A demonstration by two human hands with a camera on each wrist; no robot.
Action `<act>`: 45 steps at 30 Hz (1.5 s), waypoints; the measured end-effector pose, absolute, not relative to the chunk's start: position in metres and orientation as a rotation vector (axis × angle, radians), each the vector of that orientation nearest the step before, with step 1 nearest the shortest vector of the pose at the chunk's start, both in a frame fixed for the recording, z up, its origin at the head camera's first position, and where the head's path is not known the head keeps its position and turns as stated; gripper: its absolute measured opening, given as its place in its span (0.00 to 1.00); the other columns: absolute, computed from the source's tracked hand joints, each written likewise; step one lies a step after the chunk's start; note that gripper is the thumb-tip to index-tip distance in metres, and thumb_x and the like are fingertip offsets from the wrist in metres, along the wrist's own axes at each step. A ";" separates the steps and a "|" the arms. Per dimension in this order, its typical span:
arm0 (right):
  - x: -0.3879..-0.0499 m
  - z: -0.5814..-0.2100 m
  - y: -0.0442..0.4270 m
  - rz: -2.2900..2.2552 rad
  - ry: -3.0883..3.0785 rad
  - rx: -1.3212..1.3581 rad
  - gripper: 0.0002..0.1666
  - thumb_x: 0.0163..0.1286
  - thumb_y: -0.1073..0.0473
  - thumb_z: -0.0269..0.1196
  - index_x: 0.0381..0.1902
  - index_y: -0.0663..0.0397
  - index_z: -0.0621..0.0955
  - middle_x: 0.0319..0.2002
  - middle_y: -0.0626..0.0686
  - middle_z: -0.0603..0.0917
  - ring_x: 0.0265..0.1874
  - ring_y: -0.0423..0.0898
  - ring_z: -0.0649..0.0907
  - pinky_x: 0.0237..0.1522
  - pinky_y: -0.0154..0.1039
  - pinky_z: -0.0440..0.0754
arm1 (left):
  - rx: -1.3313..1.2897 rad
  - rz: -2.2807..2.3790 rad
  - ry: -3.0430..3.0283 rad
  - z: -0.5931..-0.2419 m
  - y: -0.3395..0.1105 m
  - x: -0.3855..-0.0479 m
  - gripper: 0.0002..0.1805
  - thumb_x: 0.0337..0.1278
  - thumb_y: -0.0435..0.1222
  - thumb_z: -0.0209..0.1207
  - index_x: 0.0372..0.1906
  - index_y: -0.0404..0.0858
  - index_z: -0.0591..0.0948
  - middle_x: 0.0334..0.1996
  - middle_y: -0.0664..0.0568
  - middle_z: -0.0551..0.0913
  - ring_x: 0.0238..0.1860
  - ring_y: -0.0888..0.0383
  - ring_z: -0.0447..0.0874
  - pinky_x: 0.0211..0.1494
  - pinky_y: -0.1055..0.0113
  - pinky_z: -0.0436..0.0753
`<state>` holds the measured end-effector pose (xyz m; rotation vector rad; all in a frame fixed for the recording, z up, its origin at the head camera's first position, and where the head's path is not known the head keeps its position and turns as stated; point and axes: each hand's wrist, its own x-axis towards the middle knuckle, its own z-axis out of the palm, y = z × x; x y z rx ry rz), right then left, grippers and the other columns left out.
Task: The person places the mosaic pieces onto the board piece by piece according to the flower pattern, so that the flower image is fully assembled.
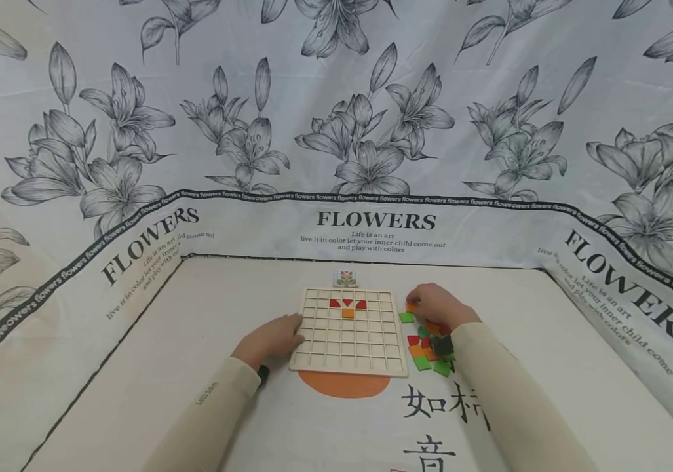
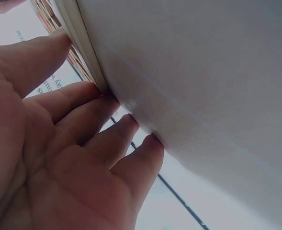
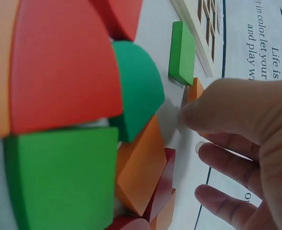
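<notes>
1. Wooden grid board (image 1: pixel 350 341) lies flat on the pale tabletop (image 1: pixel 183 328), between two sleeved forearms: the left sleeve (image 1: pixel 212 400) reaches in from 7 o'clock, the right sleeve (image 1: pixel 513 400) from 5 o'clock, with 12 o'clock away from the person.
2. Nearly square, the board shows no clear long axis; its columns run roughly from 6 to 12 o'clock.
3. At the board's 9 o'clock edge sits the left hand (image 1: pixel 271 339), fingers extended and loose, thumb and fingertips touching the board's side without clenching.
4. Between 2 and 3 o'clock, apart from the board, the right hand (image 1: pixel 439 306) bends down, pinching an orange tile (image 3: pixel 194 90) between thumb and forefinger; its other fingers are spread. The tile's full outline is hidden.
5. Between 3 and 4 o'clock lies a mixed pile of coloured tiles (image 1: pixel 421 362).
6. Just beyond the board's 12 o'clock edge rests a small picture card (image 1: pixel 345 279).
7. Smallest, three red pieces (image 1: pixel 361 305) form a row in the board's upper half, an orange square (image 1: pixel 348 313) at the middle one's 6 o'clock.
</notes>
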<state>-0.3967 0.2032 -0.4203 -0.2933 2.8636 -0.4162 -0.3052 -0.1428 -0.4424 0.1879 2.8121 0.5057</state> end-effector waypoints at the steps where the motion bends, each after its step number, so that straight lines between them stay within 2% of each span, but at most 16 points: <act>1: -0.397 -0.420 0.203 -0.412 2.861 -0.287 0.25 0.60 0.63 0.65 0.57 0.52 0.81 0.56 0.55 0.80 0.48 0.52 0.75 0.63 0.54 0.76 | 0.188 0.505 2.814 -0.443 -0.143 -0.305 0.33 0.70 0.45 0.51 0.74 0.38 0.59 0.74 0.47 0.62 0.76 0.49 0.56 0.78 0.54 0.59; 11: -0.393 -0.422 0.205 -0.396 2.938 -0.378 0.21 0.58 0.62 0.66 0.52 0.49 0.83 0.49 0.52 0.78 0.45 0.50 0.75 0.53 0.47 0.81 | 0.199 0.509 2.815 -0.444 -0.145 -0.305 0.33 0.71 0.45 0.51 0.75 0.38 0.58 0.74 0.48 0.61 0.76 0.50 0.55 0.79 0.54 0.59; 17: -0.388 -0.418 0.202 -0.400 2.978 -0.469 0.19 0.61 0.60 0.64 0.52 0.49 0.83 0.50 0.53 0.77 0.46 0.50 0.74 0.56 0.49 0.78 | 0.209 0.512 2.815 -0.444 -0.145 -0.304 0.34 0.70 0.46 0.51 0.75 0.38 0.58 0.74 0.47 0.61 0.76 0.50 0.56 0.78 0.53 0.60; 25: -0.379 -0.406 0.187 -0.396 2.985 -0.572 0.20 0.62 0.55 0.68 0.53 0.50 0.83 0.48 0.51 0.80 0.45 0.50 0.76 0.58 0.51 0.78 | 0.203 0.522 2.811 -0.443 -0.145 -0.303 0.34 0.70 0.46 0.51 0.75 0.39 0.58 0.74 0.47 0.61 0.76 0.49 0.56 0.78 0.53 0.60; 32: -0.374 -0.403 0.175 -0.459 2.964 -0.630 0.18 0.64 0.55 0.66 0.52 0.50 0.83 0.47 0.49 0.83 0.49 0.50 0.78 0.60 0.52 0.77 | 0.209 0.529 2.806 -0.442 -0.145 -0.303 0.34 0.70 0.45 0.51 0.75 0.38 0.58 0.74 0.47 0.61 0.76 0.49 0.56 0.78 0.53 0.60; 39: -0.370 -0.405 0.165 -0.493 2.935 -0.702 0.17 0.66 0.55 0.64 0.53 0.50 0.83 0.54 0.50 0.83 0.58 0.51 0.78 0.64 0.51 0.75 | 0.219 0.526 2.812 -0.441 -0.145 -0.302 0.34 0.70 0.45 0.51 0.75 0.38 0.59 0.74 0.47 0.62 0.76 0.49 0.57 0.78 0.52 0.60; 45: -0.368 -0.408 0.156 -0.440 2.932 -0.828 0.16 0.67 0.54 0.64 0.51 0.51 0.84 0.52 0.52 0.84 0.55 0.53 0.80 0.63 0.52 0.76 | 0.219 0.524 2.812 -0.441 -0.145 -0.301 0.34 0.71 0.45 0.51 0.75 0.38 0.58 0.74 0.47 0.61 0.76 0.49 0.56 0.78 0.53 0.60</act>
